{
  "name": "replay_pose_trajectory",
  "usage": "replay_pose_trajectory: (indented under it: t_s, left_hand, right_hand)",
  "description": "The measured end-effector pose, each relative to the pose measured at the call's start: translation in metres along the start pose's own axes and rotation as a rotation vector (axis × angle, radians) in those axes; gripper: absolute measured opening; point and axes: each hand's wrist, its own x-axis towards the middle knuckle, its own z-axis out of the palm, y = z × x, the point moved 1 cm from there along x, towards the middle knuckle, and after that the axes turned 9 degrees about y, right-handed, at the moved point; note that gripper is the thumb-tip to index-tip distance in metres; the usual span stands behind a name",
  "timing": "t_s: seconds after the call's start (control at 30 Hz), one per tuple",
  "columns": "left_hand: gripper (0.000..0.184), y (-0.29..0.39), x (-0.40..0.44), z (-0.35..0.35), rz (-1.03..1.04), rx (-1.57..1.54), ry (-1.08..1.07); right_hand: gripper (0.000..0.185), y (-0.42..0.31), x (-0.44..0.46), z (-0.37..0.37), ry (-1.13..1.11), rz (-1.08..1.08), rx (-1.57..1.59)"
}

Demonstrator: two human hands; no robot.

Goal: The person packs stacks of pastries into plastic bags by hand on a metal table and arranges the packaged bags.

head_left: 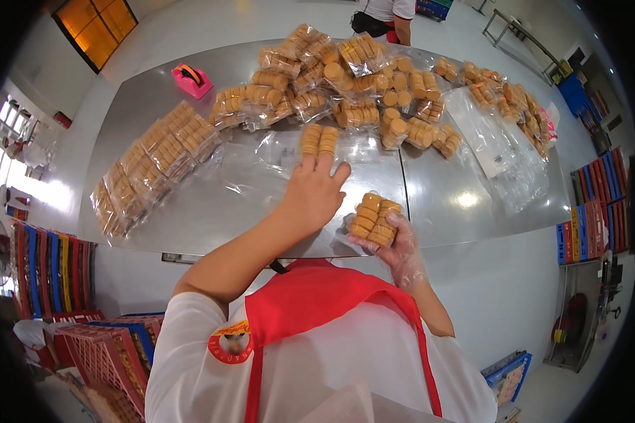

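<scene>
My left hand (312, 190), bare, reaches forward over the steel table (261, 211), its fingertips at the near end of two rows of round biscuits (319, 139) that lie on clear plastic. On the right, my right hand (395, 247) wears a clear plastic glove and holds a pack of biscuits (375, 218) in two rows, close to the table's near edge. Beyond both hands is a big heap of bagged biscuits (360, 113). Flat packs of biscuits (148, 163) stand lined up in rows at the left.
A pink tape dispenser (192, 81) sits at the back left. Clear plastic bags (497, 151) lie on the right, beside more bagged biscuits (515, 106). A person (384, 15) stands beyond the table. Stacked crates (106, 349) are at lower left.
</scene>
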Motion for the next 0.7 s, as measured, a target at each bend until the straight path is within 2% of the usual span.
replay_pose_trajectory:
  t_s: [0.07, 0.17, 0.3, 0.5, 0.7]
  left_hand:
    - [0.024, -0.011, -0.006, 0.026, 0.065, 0.099, -0.092]
    - [0.023, -0.021, -0.009, 0.04, 0.11, 0.202, -0.185]
    - [0.021, -0.027, -0.007, 0.03, 0.101, 0.341, -0.363]
    - [0.031, -0.019, -0.018, 0.048, 0.005, 0.223, -0.188]
    - [0.027, -0.016, -0.021, 0.062, 0.019, 0.348, -0.174]
  right_hand:
    - [0.064, -0.004, 0.008, -0.009, -0.036, -0.067, 0.035]
    - [0.068, -0.004, 0.003, 0.008, 0.036, -0.139, 0.008]
    - [0.072, 0.003, 0.02, 0.01, 0.003, -0.132, -0.001]
    - [0.069, 0.004, 0.037, 0.018, -0.005, -0.194, -0.017]
    - [0.064, 0.005, 0.037, 0.007, 0.11, -0.219, -0.027]
